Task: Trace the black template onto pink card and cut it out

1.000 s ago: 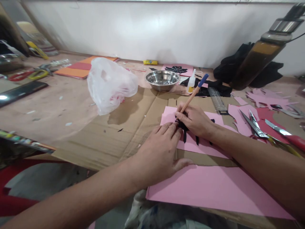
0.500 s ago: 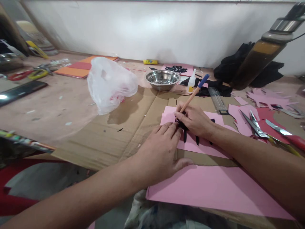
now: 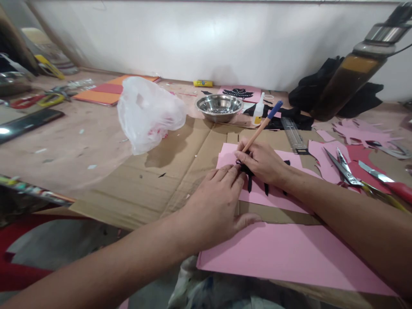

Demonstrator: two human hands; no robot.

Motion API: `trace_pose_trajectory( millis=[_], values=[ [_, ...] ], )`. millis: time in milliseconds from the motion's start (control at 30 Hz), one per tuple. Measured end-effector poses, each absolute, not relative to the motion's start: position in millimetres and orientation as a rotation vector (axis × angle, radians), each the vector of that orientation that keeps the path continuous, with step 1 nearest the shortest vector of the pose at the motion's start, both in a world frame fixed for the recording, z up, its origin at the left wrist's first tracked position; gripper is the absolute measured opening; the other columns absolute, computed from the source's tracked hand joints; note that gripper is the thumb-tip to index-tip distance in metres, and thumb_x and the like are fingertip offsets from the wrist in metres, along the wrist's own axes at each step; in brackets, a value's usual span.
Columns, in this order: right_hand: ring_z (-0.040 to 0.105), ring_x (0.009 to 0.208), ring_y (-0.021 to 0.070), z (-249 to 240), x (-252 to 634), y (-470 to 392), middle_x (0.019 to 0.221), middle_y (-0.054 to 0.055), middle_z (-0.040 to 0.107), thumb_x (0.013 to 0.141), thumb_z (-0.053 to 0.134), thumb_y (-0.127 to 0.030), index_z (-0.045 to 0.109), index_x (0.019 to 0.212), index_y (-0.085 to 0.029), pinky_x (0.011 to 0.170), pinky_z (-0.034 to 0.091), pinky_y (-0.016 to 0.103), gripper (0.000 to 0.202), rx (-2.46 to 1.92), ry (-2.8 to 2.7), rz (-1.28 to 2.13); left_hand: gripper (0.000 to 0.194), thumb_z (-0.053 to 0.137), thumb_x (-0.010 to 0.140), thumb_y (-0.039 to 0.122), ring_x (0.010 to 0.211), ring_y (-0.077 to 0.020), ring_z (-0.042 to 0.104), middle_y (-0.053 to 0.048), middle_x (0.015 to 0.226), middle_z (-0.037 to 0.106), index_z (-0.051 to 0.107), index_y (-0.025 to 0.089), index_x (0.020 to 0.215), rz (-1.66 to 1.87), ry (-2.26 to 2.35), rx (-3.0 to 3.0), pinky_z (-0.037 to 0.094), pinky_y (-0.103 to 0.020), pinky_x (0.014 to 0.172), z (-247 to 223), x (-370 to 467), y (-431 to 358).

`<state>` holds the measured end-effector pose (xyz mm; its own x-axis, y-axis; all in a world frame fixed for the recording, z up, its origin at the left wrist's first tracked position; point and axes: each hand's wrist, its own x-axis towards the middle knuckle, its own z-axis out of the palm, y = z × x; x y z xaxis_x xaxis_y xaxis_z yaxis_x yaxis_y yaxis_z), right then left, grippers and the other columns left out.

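My right hand (image 3: 260, 161) is closed around a pen (image 3: 262, 128) with a wooden-coloured barrel and a blue end, its tip down at a black cut-out shape (image 3: 250, 182). That black shape lies on a pink sheet (image 3: 260, 196), mostly covered by my hand, with narrow strips showing below. Fingers stretched, my left hand (image 3: 219, 201) lies flat, its fingertips at the left edge of the black shape. Its thumb reaches over the edge of a larger pink sheet (image 3: 273, 257) nearer me.
Scissors (image 3: 346, 169) and a red-handled cutter (image 3: 381, 176) lie at right near a clear ruler (image 3: 293, 135). Behind stand a steel bowl (image 3: 219, 107), a small glue bottle (image 3: 258, 112) and a dark bottle (image 3: 350, 81). A white plastic bag (image 3: 148, 111) sits on the cardboard (image 3: 135, 189).
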<state>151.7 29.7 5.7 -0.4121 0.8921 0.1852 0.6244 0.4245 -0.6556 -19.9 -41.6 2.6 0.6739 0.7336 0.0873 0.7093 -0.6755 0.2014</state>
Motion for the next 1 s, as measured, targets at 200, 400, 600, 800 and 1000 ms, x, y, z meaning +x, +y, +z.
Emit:
trace_pose_trajectory(
  millis=[200, 400, 600, 800, 1000],
  values=[
    [0.053, 0.07, 0.0153, 5.9, 152.0, 29.7, 0.074, 0.0, 0.058, 0.091, 0.047, -0.03, 0.051, 0.079, -0.02, 0.069, 0.037, 0.029, 0.016, -1.261, -2.168, 0.69, 0.08, 0.055, 0.085, 0.068, 0.137, -0.0393, 0.043, -0.023, 0.145, 0.052, 0.053, 0.006, 0.137, 0.229, 1.181, 2.746, 0.036, -0.055, 0.115, 2.0, -19.7, -41.1],
    [0.053, 0.07, 0.015, 4.8, 152.8, 30.0, 0.073, -0.001, 0.057, 0.092, 0.047, -0.031, 0.052, 0.079, -0.02, 0.069, 0.037, 0.029, 0.017, -1.26, -2.179, 0.693, 0.081, 0.054, 0.086, 0.068, 0.137, -0.0386, 0.043, -0.022, 0.144, 0.053, 0.051, 0.006, 0.138, 0.254, 1.175, 2.774, 0.035, -0.054, 0.115, 0.2, -21.0, -41.1],
    [0.052, 0.07, 0.0152, 5.5, 152.6, 29.5, 0.073, -0.001, 0.057, 0.091, 0.047, -0.031, 0.052, 0.078, -0.02, 0.069, 0.037, 0.029, 0.017, -1.241, -2.181, 0.71, 0.078, 0.056, 0.085, 0.067, 0.135, -0.0381, 0.045, -0.022, 0.142, 0.055, 0.053, 0.007, 0.136, 0.254, 1.173, 2.768, 0.037, -0.054, 0.114, 2.9, -20.7, -42.2],
    [0.052, 0.069, 0.0152, 8.6, 153.6, 29.1, 0.073, -0.001, 0.056, 0.091, 0.046, -0.03, 0.051, 0.078, -0.02, 0.069, 0.037, 0.029, 0.018, -1.238, -2.199, 0.727, 0.077, 0.057, 0.085, 0.067, 0.135, -0.0372, 0.044, -0.02, 0.139, 0.057, 0.054, 0.008, 0.135, 0.274, 1.171, 2.734, 0.037, -0.054, 0.113, 2.4, -21.3, -42.8],
    [0.053, 0.073, 0.0163, 10.9, 153.0, 28.1, 0.075, 0.0, 0.057, 0.09, 0.046, -0.03, 0.052, 0.078, -0.02, 0.071, 0.038, 0.03, 0.017, -1.263, -2.203, 0.747, 0.076, 0.058, 0.085, 0.066, 0.135, -0.0378, 0.044, -0.02, 0.138, 0.057, 0.053, 0.008, 0.134, 0.319, 1.167, 2.734, 0.038, -0.055, 0.113, 0.8, -22.1, -41.2]
  ],
)
